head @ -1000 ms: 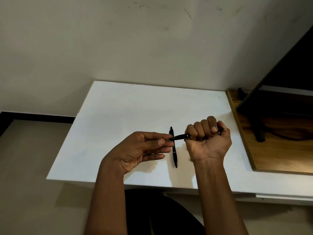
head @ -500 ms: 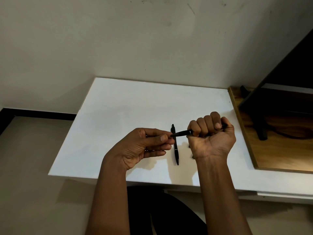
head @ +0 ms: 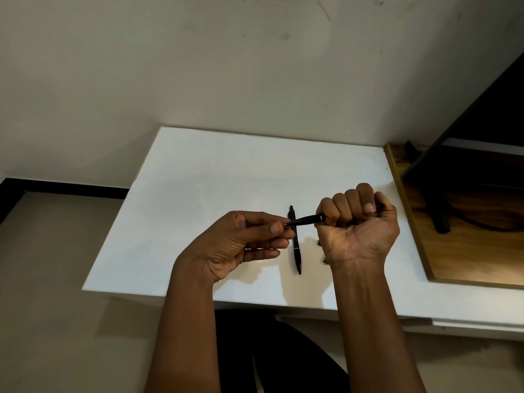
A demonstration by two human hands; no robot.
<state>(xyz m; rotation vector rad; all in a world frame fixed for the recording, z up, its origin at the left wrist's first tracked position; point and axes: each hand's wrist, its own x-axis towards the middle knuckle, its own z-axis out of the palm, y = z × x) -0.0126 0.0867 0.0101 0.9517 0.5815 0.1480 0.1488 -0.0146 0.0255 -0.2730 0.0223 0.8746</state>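
- Pen (head: pixel 307 219) in the hands: what does it look like?
- Black, slim, tapering to a point, held nearly level above the tabletop (head: pixel 198 194). The right hand (head: pixel 357 231) is fisted round its barrel; the left hand (head: pixel 241 242) pinches its tip.
- Anything beneath?
- Yes, a second black pen (head: pixel 296 245) with a thin pale ring lies on the tabletop.

We are seeing a black held pen (head: pixel 306 220), a black lying pen (head: pixel 297 256) showing a thin silver band, a plain white worktop (head: pixel 212 180) and a brown wood-grained board (head: pixel 467 259).
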